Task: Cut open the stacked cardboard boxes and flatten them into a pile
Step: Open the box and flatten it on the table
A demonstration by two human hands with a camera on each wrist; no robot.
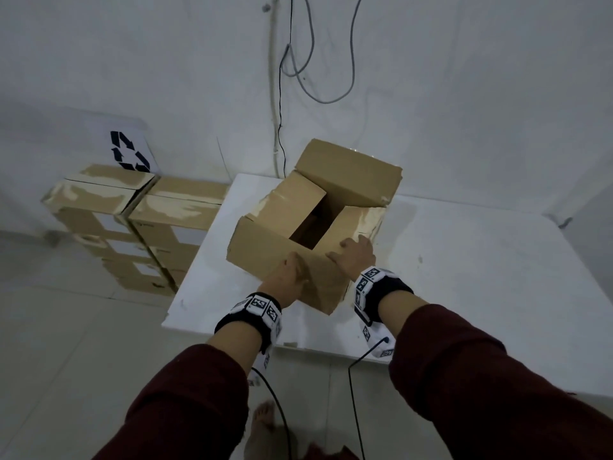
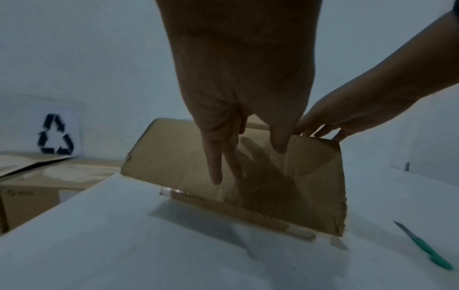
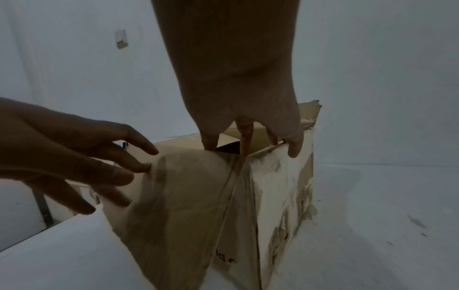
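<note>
An open cardboard box (image 1: 262, 244) stands on the white table (image 1: 464, 277) with its top flaps spread. My left hand (image 1: 288, 270) lies with straight fingers (image 2: 216, 166) against the outer face of the near flap (image 2: 174, 157). My right hand (image 1: 353, 257) grips the box's top edge at the near right corner, fingers inside and thumb (image 3: 294, 149) outside over torn, whitish cardboard (image 3: 278, 186). A green-handled knife (image 2: 427, 249) lies on the table to the right of the box. Stacked, taped boxes (image 1: 132, 220) stand on the floor to the left.
A recycling sign (image 1: 129, 151) leans on the wall behind the stack. Cables (image 1: 298, 61) hang down the wall behind the table. Wrist-camera wires (image 1: 353, 393) trail by my bare foot (image 1: 262, 419). The table's near left corner (image 1: 166, 322) is just below my left wrist.
</note>
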